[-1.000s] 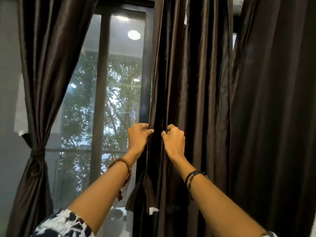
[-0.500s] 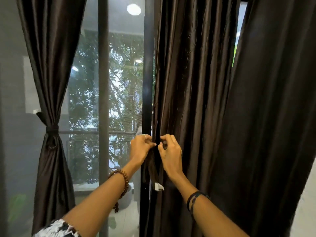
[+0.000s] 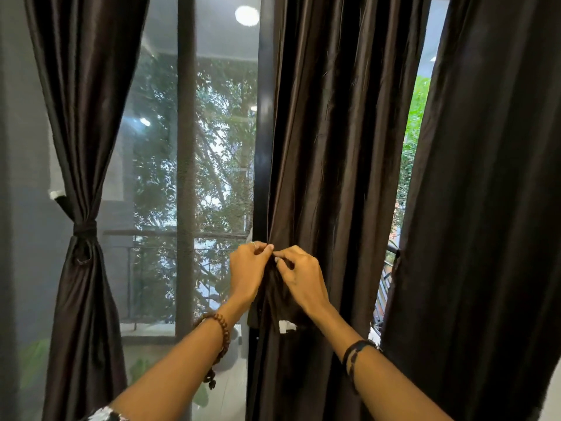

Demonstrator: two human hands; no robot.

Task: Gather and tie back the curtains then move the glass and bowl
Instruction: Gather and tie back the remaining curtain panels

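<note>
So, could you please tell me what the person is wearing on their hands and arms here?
The left hand has a ring on one finger, and its wrist carries a brown beaded bracelet with a small dangling tassel. The right hand shows no ring; its wrist wears a dark band. Both forearms are bare. At the bottom edge, a black-and-white patterned sleeve shows on the left arm.

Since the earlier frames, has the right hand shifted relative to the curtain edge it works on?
Yes. The right hand has closed leftward onto the middle curtain edge, meeting the left hand.
</note>
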